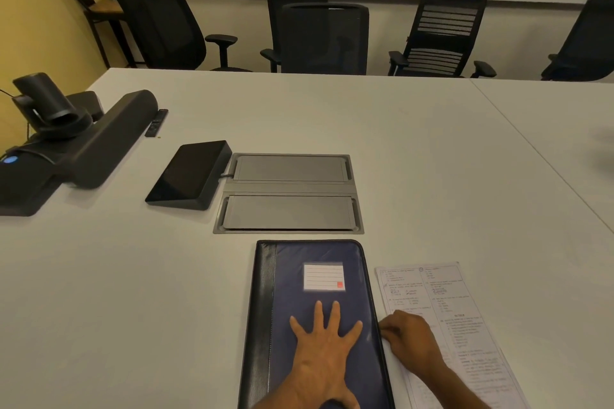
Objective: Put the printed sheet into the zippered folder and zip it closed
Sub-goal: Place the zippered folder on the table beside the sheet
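Note:
The zippered folder point(319, 305), dark blue with a black spine and a white label, lies closed on the white table in front of me. My left hand point(324, 347) rests flat on its cover, fingers spread and holding nothing. The printed sheet point(465, 319) lies flat on the table just right of the folder. My right hand point(410, 337) sits on the sheet's left part. Its fingers are curled against the folder's right zipper edge, and whatever they pinch there is hidden.
Beyond the folder a grey cable hatch point(288, 193) is set into the table point(133, 292). A black touch panel point(189, 174) stands left of it. A camera and speaker bar point(66, 143) and a remote point(156, 122) lie far left. Office chairs point(324, 38) line the far edge.

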Tool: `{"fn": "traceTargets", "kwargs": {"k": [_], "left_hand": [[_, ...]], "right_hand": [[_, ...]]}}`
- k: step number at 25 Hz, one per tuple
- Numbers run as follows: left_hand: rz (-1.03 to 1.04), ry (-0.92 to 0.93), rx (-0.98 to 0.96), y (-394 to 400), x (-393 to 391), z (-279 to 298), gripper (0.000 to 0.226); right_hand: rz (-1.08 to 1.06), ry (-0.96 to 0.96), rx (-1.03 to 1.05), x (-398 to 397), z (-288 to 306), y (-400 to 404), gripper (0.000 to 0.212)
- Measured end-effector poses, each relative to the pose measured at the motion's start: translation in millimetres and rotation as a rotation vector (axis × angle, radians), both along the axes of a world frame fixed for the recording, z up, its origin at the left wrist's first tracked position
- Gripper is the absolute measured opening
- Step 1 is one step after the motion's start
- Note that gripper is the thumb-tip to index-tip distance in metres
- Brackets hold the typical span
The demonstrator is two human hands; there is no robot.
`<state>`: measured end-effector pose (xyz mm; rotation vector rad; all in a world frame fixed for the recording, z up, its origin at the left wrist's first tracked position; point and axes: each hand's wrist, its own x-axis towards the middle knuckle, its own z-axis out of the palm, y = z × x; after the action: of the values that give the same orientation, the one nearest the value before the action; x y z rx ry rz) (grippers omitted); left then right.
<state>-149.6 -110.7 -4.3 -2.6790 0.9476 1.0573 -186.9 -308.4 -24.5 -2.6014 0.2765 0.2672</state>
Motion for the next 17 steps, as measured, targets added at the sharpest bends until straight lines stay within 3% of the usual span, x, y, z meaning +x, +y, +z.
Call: {"fn": "traceTargets", "kwargs": {"k": [17], "left_hand": [[0.057,0.030,0.012,-3.3,-5.4,6.3,0.130]], "right_hand": [[0.144,0.042,-0.049,-42.4,2.5,-5.6,0.017]]}}
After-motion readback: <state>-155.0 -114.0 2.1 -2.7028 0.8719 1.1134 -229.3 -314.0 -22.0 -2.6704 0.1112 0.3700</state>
